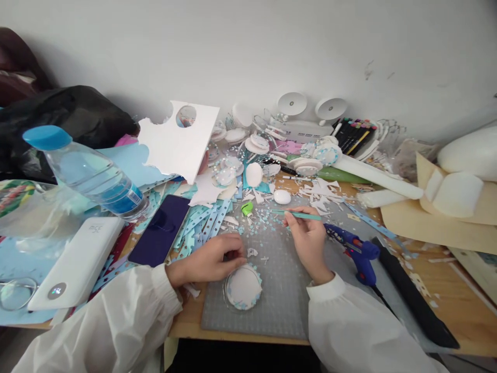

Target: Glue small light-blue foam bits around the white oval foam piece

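Lying nr L hand point(213, 255); white disc point(244, 287)

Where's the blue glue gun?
In the head view, the glue gun lies right of centre, between the right hand and the long black thing.

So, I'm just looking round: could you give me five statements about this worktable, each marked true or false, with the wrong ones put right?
1. The right hand holds teal tweezers. True.
2. The left hand grips the blue glue gun. False: the glue gun lies to the right of the right hand, unheld.
3. Light-blue pieces sit along the rim of the white disc near the left hand. True.
4. The bottle's cap is red. False: it is blue.
5. The phone lies to the right of the white power bank. True.
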`<state>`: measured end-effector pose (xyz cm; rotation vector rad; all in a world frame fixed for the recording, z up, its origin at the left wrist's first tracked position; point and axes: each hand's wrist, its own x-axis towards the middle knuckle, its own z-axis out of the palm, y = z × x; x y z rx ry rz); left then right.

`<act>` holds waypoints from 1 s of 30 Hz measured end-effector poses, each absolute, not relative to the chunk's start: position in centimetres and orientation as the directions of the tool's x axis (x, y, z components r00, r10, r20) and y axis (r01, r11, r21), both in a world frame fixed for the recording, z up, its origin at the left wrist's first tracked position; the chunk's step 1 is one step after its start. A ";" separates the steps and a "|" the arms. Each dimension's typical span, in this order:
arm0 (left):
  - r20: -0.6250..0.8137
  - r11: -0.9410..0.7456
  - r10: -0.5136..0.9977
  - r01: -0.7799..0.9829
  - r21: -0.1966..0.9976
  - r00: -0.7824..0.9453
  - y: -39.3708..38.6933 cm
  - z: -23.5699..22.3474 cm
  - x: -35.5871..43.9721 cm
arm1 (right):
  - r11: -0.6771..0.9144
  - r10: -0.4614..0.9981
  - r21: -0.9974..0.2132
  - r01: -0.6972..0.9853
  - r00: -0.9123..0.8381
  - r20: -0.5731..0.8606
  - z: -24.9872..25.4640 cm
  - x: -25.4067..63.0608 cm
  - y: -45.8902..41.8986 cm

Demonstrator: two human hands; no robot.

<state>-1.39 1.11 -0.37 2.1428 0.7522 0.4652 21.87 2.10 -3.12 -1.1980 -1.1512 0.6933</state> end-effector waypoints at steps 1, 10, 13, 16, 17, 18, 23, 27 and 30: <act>0.071 -0.501 0.652 0.358 0.788 0.755 1.1 -0.3 -1.4 | 0.276 0.894 -0.950 0.147 0.324 0.310 -3.2 21.9 2.1; 0.056 -0.477 0.664 0.365 0.800 0.746 1.2 -0.4 -1.4 | 0.332 0.849 -0.901 0.280 0.327 0.415 -3.5 21.5 2.1; 0.055 -0.469 0.664 0.358 0.808 0.746 1.2 -0.4 -1.4 | 0.350 0.844 -0.835 0.424 0.244 0.478 -3.5 21.4 1.9; 0.038 -0.444 0.666 0.356 0.822 0.745 1.2 -0.5 -1.5 | 0.345 0.835 -0.770 0.537 0.200 0.513 -3.4 21.4 1.5; 0.029 -0.431 0.674 0.361 0.827 0.738 1.3 -0.6 -1.5 | 0.338 0.835 -0.753 0.565 0.188 0.516 -3.3 21.4 1.5; 0.020 -0.417 0.684 0.368 0.831 0.729 1.3 -0.6 -1.5 | 0.331 0.839 -0.738 0.588 0.175 0.516 -3.3 21.4 1.4; -0.010 -0.355 0.720 0.381 0.854 0.694 1.4 -0.5 -1.3 | 0.320 0.857 -0.690 0.649 0.112 0.502 -3.4 21.4 1.4; -0.038 -0.302 0.743 0.385 0.872 0.669 1.4 -0.2 -1.3 | 0.304 0.873 -0.708 0.637 0.112 0.475 -3.5 21.3 1.4; -0.070 -0.260 0.754 0.395 0.881 0.653 1.2 -0.1 -1.3 | 0.282 0.882 -0.755 0.592 0.149 0.446 -3.4 21.4 1.4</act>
